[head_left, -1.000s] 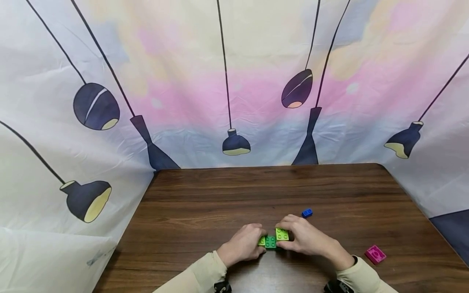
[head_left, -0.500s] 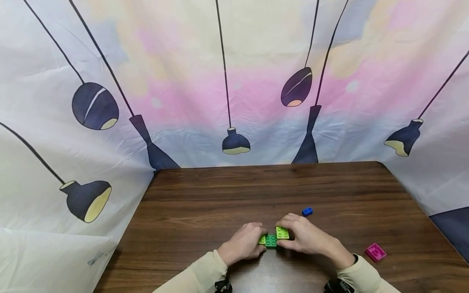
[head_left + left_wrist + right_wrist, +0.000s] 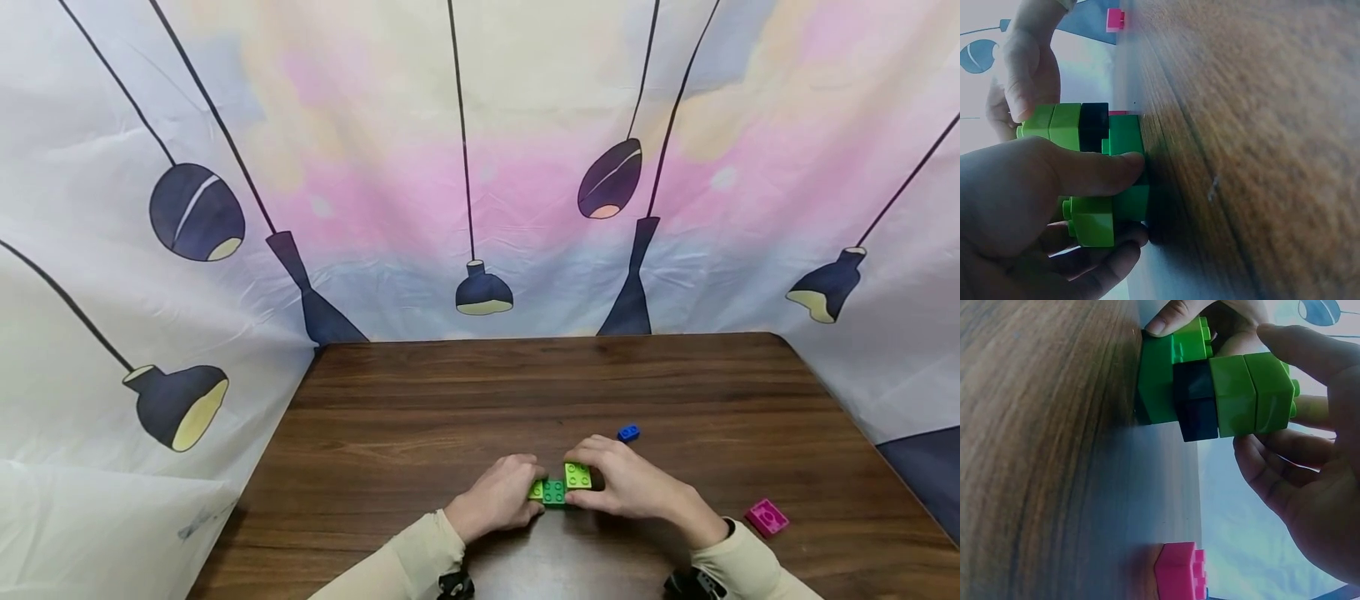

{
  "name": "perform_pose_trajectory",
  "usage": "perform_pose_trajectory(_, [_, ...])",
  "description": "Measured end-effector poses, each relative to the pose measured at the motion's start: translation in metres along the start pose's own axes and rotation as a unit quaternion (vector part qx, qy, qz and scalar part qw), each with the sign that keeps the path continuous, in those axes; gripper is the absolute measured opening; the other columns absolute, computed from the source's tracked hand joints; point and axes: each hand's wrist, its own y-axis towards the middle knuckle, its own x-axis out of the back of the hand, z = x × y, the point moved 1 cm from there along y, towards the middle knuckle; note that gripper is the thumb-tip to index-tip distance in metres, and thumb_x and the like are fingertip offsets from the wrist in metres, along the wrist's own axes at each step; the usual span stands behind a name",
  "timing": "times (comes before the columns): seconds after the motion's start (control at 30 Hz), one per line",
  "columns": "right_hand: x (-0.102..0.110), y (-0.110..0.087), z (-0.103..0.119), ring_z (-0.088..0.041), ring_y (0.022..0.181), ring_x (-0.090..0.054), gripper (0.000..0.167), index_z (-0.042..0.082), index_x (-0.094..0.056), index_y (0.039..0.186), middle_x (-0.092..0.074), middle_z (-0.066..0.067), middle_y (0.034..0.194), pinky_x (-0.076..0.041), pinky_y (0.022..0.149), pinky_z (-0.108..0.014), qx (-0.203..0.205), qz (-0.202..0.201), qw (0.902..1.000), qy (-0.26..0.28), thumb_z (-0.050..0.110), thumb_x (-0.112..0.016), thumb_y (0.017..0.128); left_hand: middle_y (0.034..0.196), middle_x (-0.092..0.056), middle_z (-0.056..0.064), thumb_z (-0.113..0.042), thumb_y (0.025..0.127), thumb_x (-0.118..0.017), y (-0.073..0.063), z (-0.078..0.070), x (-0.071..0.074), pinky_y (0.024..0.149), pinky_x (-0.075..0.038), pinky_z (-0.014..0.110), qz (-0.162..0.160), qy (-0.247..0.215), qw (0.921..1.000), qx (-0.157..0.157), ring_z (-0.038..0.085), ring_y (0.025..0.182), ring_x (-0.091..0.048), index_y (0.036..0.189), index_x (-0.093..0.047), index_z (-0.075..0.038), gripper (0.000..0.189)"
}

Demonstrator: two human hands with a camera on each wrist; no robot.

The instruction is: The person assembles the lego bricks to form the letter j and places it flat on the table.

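Low on the wooden table lies a green brick base (image 3: 553, 493), with a lime brick (image 3: 1091, 222) on its left end. My left hand (image 3: 501, 498) grips this end, thumb on the near side and fingers behind. At the base's right end rises a stack of two lime bricks (image 3: 1250, 394) over a dark brick (image 3: 1196, 400). The fingers and thumb of my right hand (image 3: 630, 479) hold the lime part of the stack from opposite sides. In the right wrist view, the dark brick sits against the studded side of the base.
A small blue brick (image 3: 628, 433) lies just beyond the right hand. Further right on the wooden table (image 3: 420, 400) is a pink brick (image 3: 767, 517). A printed cloth (image 3: 525, 167) with painted lamps hangs behind the table's far edge.
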Motion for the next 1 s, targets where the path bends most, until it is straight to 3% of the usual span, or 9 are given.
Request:
perform_pose_trajectory(0.3, [0.016, -0.003, -0.012, -0.007, 0.086, -0.061, 0.034, 0.012, -0.068, 0.114, -0.067, 0.001, 0.105, -0.053, 0.072, -0.027, -0.014, -0.048, 0.9987, 0.009, 0.039, -0.064, 0.093, 0.078, -0.055, -0.008, -0.022, 0.079, -0.081, 0.002, -0.001, 0.000, 0.056, -0.039, 0.014, -0.006, -0.005, 1.0000, -0.006, 0.000, 0.066, -0.046, 0.090, -0.070, -0.013, 0.018])
perform_pose_trajectory(0.5, [0.022, -0.004, -0.026, -0.009, 0.096, -0.064, 0.024, 0.014, -0.069, 0.112, -0.067, 0.005, 0.106, -0.054, 0.079, -0.032, -0.026, -0.085, 0.9960, -0.002, 0.031, -0.057, 0.099, 0.080, -0.058, -0.007, -0.022, 0.079, -0.081, -0.001, -0.001, 0.001, 0.057, -0.041, 0.015, 0.002, -0.012, 0.9999, 0.005, 0.001, 0.068, -0.048, 0.093, -0.071, -0.011, 0.020])
perform_pose_trajectory(0.77, [0.032, -0.009, -0.044, -0.011, 0.097, -0.064, 0.024, 0.010, -0.070, 0.112, -0.068, 0.003, 0.106, -0.054, 0.081, -0.036, -0.072, -0.103, 0.9917, -0.025, 0.027, -0.060, 0.097, 0.085, -0.061, -0.005, -0.021, 0.079, -0.080, 0.001, 0.000, 0.001, 0.060, -0.043, 0.014, -0.003, -0.011, 0.9999, 0.003, 0.000, 0.071, -0.051, 0.097, -0.071, -0.010, 0.023])
perform_pose_trajectory(1.0, [0.034, -0.011, -0.057, -0.004, 0.079, -0.059, 0.025, 0.006, -0.070, 0.110, -0.068, 0.003, 0.096, -0.050, 0.068, -0.024, -0.084, -0.104, 0.9908, -0.021, 0.021, -0.070, 0.090, 0.084, -0.060, -0.006, -0.021, 0.078, -0.081, 0.001, -0.001, 0.001, 0.060, -0.042, 0.014, -0.003, -0.013, 0.9999, 0.002, 0.000, 0.070, -0.050, 0.096, -0.071, -0.010, 0.023])
